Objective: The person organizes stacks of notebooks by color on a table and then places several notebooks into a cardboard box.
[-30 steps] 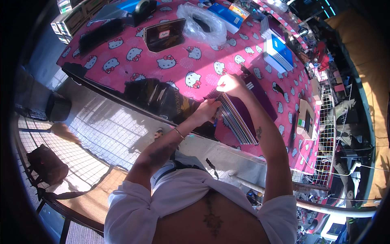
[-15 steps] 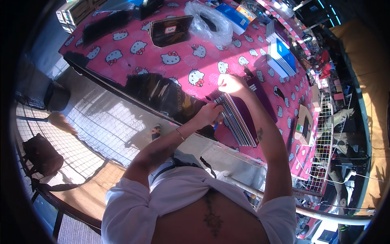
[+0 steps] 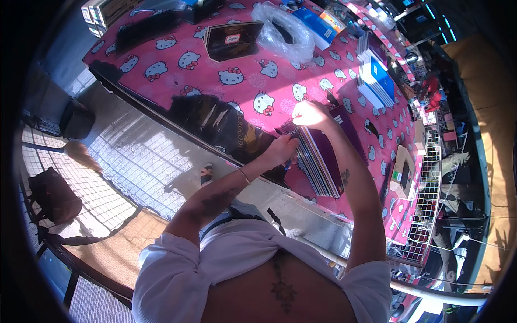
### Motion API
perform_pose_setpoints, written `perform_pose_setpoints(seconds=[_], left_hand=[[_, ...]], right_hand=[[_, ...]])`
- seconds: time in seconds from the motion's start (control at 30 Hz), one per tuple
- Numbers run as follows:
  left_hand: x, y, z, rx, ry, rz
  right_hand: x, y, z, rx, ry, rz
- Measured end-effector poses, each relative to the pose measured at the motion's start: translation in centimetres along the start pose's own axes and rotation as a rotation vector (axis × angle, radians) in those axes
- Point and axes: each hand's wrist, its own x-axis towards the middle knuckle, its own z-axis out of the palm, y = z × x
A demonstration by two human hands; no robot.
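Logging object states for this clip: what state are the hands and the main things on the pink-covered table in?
Purple-covered notebooks, stacked, closed.
Left hand, fingers curled at the stack's left side; grip unclear.
Right hand, fingers curled at the stack's far end; grip unclear.
Blue notebooks, stacked, closed.
Clear plastic, crumpled.
Black sheet, spread out, creased.

Black plastic (image 3: pixel 202 119) bears gold lettering (image 3: pixel 242 132); brown pack (image 3: pixel 221 48), a lettered label (image 3: pixel 232 39).
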Motion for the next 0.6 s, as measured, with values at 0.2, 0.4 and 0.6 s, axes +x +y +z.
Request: perform_pose_setpoints(seconds=[0.2, 0.4, 0.6], left_hand=[[0.3, -0.2, -0.6, 0.079, -0.024, 0.066], [0.0, -0.9, -1.0, 0.053, -0.043, -0.031], [0.9, -1.6, -2.3, 0.082, 0.011, 0.018]], right_hand=[[0.2, -0.2, -0.1, 0.016, 0.016, -0.047], [1.0, 2.3, 1.4, 0.269, 0.237, -0.161], [1.1, -1.0, 1.3, -0.019, -0.005, 0.054]])
